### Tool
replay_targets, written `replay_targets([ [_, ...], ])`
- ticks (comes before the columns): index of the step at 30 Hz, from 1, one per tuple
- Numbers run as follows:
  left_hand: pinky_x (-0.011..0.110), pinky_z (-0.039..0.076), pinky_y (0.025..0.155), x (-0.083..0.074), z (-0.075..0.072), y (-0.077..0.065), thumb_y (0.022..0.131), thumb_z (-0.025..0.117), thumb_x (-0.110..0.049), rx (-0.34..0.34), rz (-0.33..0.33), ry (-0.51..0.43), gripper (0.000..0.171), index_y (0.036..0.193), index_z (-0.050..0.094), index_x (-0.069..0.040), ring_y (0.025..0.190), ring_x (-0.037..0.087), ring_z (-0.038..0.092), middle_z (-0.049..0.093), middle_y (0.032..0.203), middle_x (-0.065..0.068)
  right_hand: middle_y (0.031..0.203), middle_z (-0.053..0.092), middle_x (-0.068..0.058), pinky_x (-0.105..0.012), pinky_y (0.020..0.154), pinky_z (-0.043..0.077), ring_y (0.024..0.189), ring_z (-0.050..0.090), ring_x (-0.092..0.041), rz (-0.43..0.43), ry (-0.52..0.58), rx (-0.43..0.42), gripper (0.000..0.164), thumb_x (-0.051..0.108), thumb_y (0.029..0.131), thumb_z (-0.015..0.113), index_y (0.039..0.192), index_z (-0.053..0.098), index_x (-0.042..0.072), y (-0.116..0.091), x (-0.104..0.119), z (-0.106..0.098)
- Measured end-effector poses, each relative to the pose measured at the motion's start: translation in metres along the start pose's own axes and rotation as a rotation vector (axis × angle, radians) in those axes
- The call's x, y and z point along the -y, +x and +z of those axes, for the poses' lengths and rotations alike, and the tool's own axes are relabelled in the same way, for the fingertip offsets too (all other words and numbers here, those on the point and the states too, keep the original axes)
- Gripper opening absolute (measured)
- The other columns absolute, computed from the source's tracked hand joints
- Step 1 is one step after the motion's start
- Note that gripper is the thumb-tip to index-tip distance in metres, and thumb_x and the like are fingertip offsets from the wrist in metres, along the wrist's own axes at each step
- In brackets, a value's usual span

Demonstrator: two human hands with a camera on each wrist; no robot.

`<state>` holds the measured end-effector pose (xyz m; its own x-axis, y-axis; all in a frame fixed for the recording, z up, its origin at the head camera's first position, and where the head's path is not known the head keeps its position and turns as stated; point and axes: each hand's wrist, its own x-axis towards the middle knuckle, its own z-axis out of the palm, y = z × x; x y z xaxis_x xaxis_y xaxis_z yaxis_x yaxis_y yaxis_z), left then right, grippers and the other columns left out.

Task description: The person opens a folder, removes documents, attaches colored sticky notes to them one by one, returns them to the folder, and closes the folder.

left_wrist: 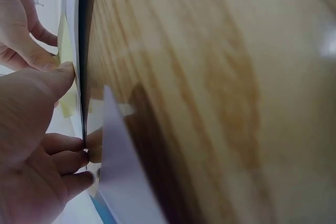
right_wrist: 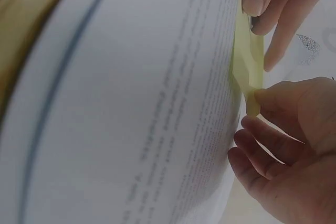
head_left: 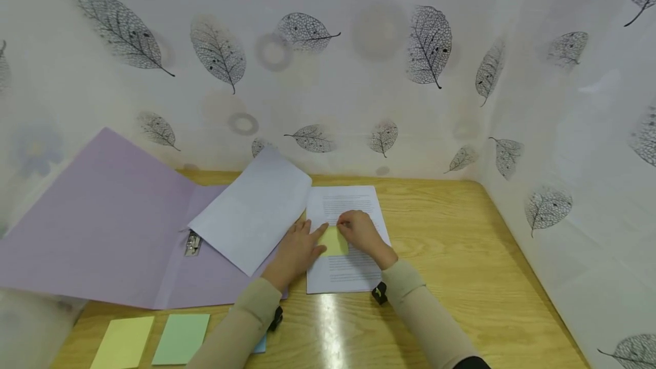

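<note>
1. Fingertips and thumb of the right hand (head_left: 361,234) pinch the yellow note (head_left: 334,244) near its upper right corner; from the right wrist view, the paper bends where they hold it.
2. On the other side, the left hand (head_left: 297,248) has its index finger and thumb spread apart, one at the note's upper left, the other lower down its left edge; they touch rather than grip, as far as I can see.
3. That note lies over the text of the printed sheets (head_left: 351,282), which rest on the wooden table (head_left: 461,232) just right of the purple folder (head_left: 102,215). White paper (head_left: 256,204) leans across the folder, beside its metal clip (head_left: 192,244).
4. I'd judge the note nearly weightless, thin and limp, quick to crease and perhaps tacky along one edge.
5. Best taken by a corner or outer edge, I'd say, with a light pinch; a flat fingertip should steady the page, whose smooth surface could slide on that glossy wood.
</note>
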<state>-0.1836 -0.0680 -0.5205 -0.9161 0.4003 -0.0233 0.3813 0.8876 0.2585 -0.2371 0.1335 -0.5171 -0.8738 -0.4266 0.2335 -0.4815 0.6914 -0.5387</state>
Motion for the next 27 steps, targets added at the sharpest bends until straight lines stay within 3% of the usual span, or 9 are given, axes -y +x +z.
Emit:
replay_targets([
  [5, 0.058, 0.04, 0.123, -0.001, 0.0, 0.001, 0.108, 0.058, -0.041, 0.031, -0.005, 0.023, 0.057, 0.162, 0.045, -0.027, 0.149, 0.047, 0.045, 0.045, 0.158, 0.033, 0.104, 0.079, -0.025, -0.056, 0.099, 0.06, 0.106, 0.074, -0.043, 0.004, 0.005, -0.016, 0.009, -0.004, 0.087, 0.071, 0.087, 0.08, -0.005, -0.001, -0.003, 0.002],
  [9, 0.058, 0.041, 0.123, -0.001, 0.001, 0.002, 0.109, 0.057, -0.04, 0.04, 0.001, 0.042, 0.053, 0.159, 0.05, -0.023, 0.149, 0.047, 0.046, 0.045, 0.159, 0.032, 0.106, 0.078, -0.025, -0.056, 0.102, 0.058, 0.108, 0.073, -0.044, 0.007, -0.018, -0.024, 0.008, -0.004, 0.087, 0.073, 0.088, 0.08, -0.005, -0.001, -0.004, 0.004],
  [18, 0.058, 0.036, 0.126, -0.001, -0.002, 0.004, 0.11, 0.053, -0.04, 0.083, -0.029, 0.04, 0.055, 0.159, 0.048, -0.015, 0.152, 0.045, 0.041, 0.039, 0.164, 0.029, 0.107, 0.08, -0.015, -0.05, 0.092, 0.06, 0.099, 0.071, -0.036, 0.068, -0.2, 0.016, 0.01, 0.005, 0.093, 0.076, 0.101, 0.081, 0.001, 0.002, 0.003, 0.007],
  [23, 0.058, 0.036, 0.126, -0.003, -0.002, 0.004, 0.111, 0.052, -0.04, 0.106, -0.037, 0.047, 0.055, 0.159, 0.048, -0.015, 0.153, 0.044, 0.04, 0.038, 0.165, 0.029, 0.125, 0.076, -0.015, -0.053, 0.086, 0.063, 0.106, 0.072, -0.038, 0.028, -0.43, 0.09, 0.028, 0.02, 0.098, 0.075, 0.123, 0.076, 0.007, -0.012, 0.013, 0.008],
  [27, 0.059, 0.037, 0.125, -0.003, -0.004, 0.003, 0.111, 0.051, -0.041, 0.106, -0.032, 0.063, 0.055, 0.16, 0.047, -0.015, 0.153, 0.043, 0.041, 0.038, 0.165, 0.028, 0.144, 0.065, -0.02, -0.059, 0.095, 0.061, 0.124, 0.066, -0.044, 0.022, -0.487, 0.181, 0.045, 0.03, 0.104, 0.068, 0.144, 0.064, 0.01, -0.025, 0.021, 0.007],
])
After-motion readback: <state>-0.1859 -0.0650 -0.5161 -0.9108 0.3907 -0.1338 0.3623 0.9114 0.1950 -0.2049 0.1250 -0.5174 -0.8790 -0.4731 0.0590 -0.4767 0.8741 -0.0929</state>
